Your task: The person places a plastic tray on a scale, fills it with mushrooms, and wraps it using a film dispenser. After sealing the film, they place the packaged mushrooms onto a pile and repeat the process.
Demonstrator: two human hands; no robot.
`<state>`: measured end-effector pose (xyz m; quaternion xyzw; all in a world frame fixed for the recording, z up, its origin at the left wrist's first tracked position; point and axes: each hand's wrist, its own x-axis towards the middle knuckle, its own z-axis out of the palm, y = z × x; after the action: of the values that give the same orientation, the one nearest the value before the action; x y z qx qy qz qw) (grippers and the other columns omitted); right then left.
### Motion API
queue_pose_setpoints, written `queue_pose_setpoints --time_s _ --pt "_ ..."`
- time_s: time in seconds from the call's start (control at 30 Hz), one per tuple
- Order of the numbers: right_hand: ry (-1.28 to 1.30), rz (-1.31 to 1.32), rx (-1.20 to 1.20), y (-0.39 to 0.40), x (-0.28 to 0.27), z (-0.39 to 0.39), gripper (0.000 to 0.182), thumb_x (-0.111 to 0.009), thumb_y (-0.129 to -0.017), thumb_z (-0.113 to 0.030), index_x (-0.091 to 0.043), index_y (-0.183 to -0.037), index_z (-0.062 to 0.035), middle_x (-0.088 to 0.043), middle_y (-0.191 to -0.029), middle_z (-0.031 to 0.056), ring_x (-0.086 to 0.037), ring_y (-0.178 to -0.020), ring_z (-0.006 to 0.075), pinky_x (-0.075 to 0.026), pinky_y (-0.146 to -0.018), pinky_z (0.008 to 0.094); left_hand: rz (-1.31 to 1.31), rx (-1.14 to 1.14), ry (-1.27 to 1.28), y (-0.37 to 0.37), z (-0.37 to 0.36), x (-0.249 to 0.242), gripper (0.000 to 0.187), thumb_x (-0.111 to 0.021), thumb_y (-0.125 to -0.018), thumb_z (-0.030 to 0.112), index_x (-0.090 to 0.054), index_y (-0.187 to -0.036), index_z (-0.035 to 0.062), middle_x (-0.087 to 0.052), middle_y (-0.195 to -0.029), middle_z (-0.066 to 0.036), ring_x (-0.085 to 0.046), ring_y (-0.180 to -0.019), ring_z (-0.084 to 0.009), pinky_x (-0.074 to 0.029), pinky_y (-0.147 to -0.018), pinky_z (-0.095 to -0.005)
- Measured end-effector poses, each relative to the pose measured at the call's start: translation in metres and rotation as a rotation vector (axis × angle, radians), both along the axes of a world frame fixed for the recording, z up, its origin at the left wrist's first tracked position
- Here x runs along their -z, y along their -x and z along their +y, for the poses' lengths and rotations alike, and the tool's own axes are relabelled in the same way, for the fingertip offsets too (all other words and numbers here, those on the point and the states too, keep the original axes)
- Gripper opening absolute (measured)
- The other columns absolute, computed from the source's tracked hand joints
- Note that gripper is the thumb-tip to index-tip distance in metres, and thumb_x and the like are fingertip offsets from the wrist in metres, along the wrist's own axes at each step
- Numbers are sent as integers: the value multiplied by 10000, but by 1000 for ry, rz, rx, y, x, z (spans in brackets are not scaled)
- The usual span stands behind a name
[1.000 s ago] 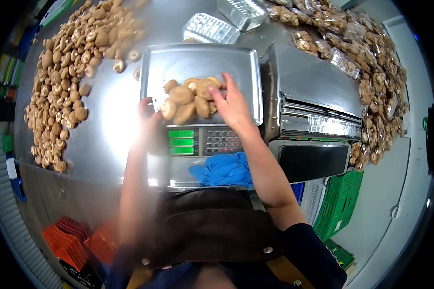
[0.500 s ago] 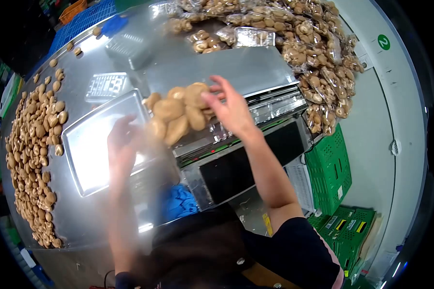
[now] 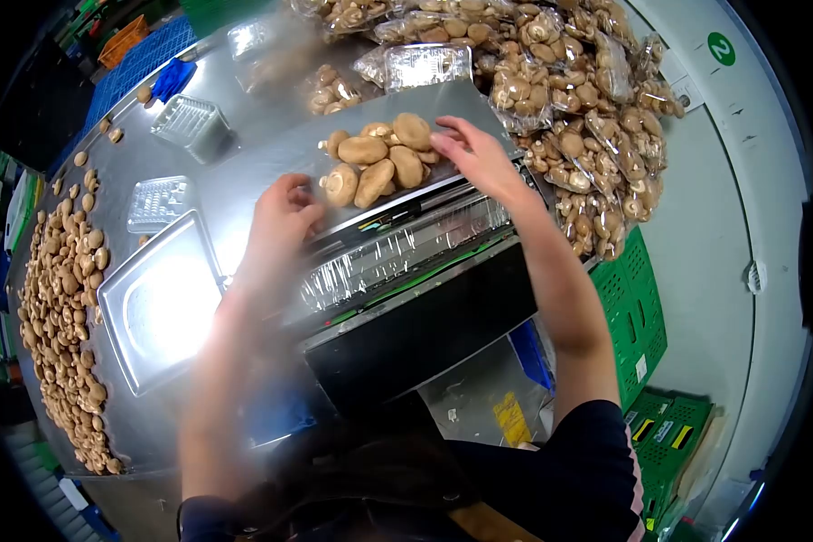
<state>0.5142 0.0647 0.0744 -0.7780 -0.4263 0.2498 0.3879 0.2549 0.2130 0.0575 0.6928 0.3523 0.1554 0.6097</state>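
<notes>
A cluster of brown mushrooms [image 3: 373,163] rests on the flat metal top [image 3: 289,149] of a wrapping machine; whether a tray lies beneath them cannot be made out. My right hand [image 3: 479,155] is at their right edge, fingers apart, fingertips beside or just touching the end mushroom. To their left, my left hand [image 3: 285,215] is loosely curved with thumb and fingers apart, a small gap from the mushrooms. Clear film [image 3: 361,275] stretches across the machine's front, below the mushrooms.
Loose mushrooms [image 3: 63,298] cover the table's left side. A shiny metal tray [image 3: 117,312] and clear plastic punnets [image 3: 192,125] sit nearer the middle. Wrapped mushroom packs [image 3: 569,117] are heaped behind and right. Green crates [image 3: 641,316] stand at the right.
The mushrooms have gone from above the machine's front edge back onto its metal top. Both hands moved along, and the left has come up beside them. The camera view has shifted.
</notes>
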Motion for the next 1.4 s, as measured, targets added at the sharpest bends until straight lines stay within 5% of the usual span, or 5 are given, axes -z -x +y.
queue_pose_setpoints --time_s 0.37,0.77,1.07,1.17,1.4 --pt "227 -854 -520 -52 -15 -91 437 -628 -816 -149 -546 -1230 -262 -452 -1377 -53 -635 -893 221 -531 -695 334 29 637 -1289 67 -27 -43 420 -684 -716 92 -590 -1125 85 -553 -1187 -102 -509 -1041 -305 -414 -909 -450" --pt "-83 -677 -565 -45 12 -80 199 -653 -815 -160 -695 -1010 -176 -580 -1256 -9 -651 -839 213 -537 -683 284 172 770 -1261 45 -40 -45 368 -664 -675 86 -640 -1041 109 -544 -1255 -102 -492 -1101 -318 -398 -962 -479" --pt "-296 -209 -228 -22 -83 -123 139 -583 -867 -25 -695 -946 -1 -691 -925 114 -659 -694 143 -539 -629 250 -101 96 -493 169 -33 -64 133 -481 -918 17 -590 -843 21 -611 -783 -128 -578 -540 -139 -485 -483 -257" --pt "-733 -254 -42 -36 -113 -64 175 -546 -926 -110 -682 -977 -14 -682 -933 134 -681 -824 194 -540 -764 286 -797 48 -186 127 23 -108 157 -421 -985 142 -512 -1045 30 -581 -1055 -163 -625 -937 -219 -515 -869 -371" --pt "-203 -670 -299 -65 22 78 437 -432 -980 -334 -480 -1269 -10 -635 -1122 147 -603 -1055 262 -455 -933 352 146 44 -661 -16 59 17 550 -666 -828 216 -481 -1307 20 -397 -1389 -207 -409 -1288 -310 -321 -1068 -385"
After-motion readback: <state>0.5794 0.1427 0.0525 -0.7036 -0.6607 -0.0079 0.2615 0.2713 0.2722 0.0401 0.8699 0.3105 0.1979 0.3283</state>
